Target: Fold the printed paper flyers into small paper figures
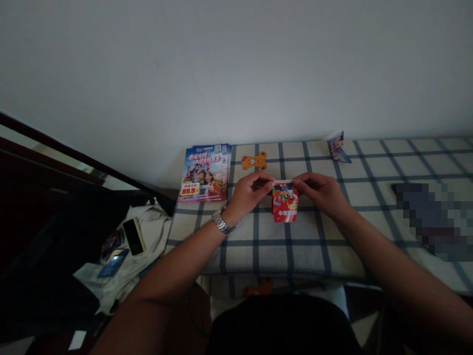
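Between my two hands a small red printed leaflet (285,204), folded, hangs just over the checked tablecloth, its print upside down to me. My left hand (254,193) pinches its upper left corner between thumb and fingertips; a metal watch is on that wrist. The upper right corner is pinched the same way by my right hand (318,191). To the left of my left hand lies a stack of flyers (204,175) with a blue and pink cover. Behind my right hand a small folded flyer (339,147) stands upright near the wall.
The checked tablecloth (240,254) covers a table against a white wall. A pixelated dark flat object (428,217) lies at right. Below the table's left end, a phone (133,236) and printed papers rest on pale cloth or plastic (157,224).
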